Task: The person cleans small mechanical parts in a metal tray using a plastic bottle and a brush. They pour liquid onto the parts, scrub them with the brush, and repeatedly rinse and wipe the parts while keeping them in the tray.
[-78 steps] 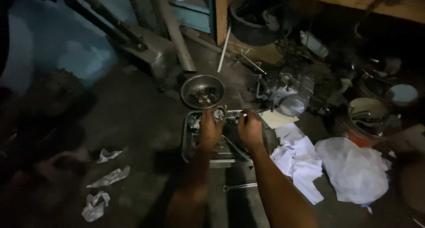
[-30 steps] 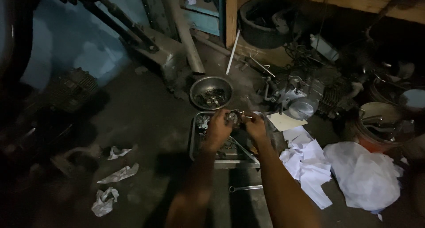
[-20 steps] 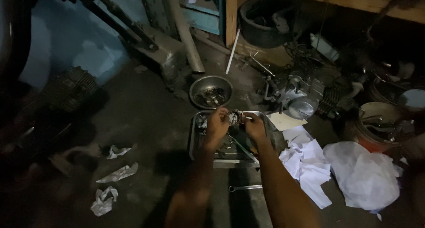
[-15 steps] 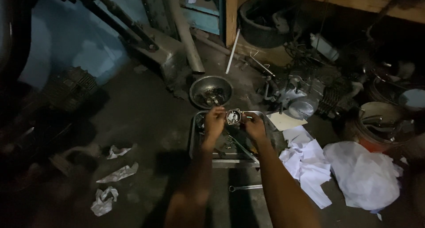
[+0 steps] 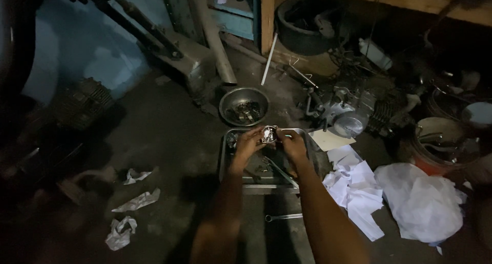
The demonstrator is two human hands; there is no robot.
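Observation:
Both my hands are raised over a rectangular metal tray [image 5: 225,159] on the dark floor. My left hand [image 5: 248,143] and my right hand [image 5: 292,143] together hold a small round shiny metal part [image 5: 269,134] between the fingertips. The tray holds several small metal parts and a long tool. Just beyond it stands a round metal bowl [image 5: 244,106] with more small parts inside.
A wrench [image 5: 283,217] lies on the floor near me. White papers [image 5: 353,189] and a white plastic bag [image 5: 423,202] lie to the right. An engine block [image 5: 348,115] and pots sit at the back right. Crumpled paper scraps [image 5: 134,202] lie left.
My hands have lifted the small round part slightly above the tray and brought it between both sets of fingertips. The view has shifted a little.

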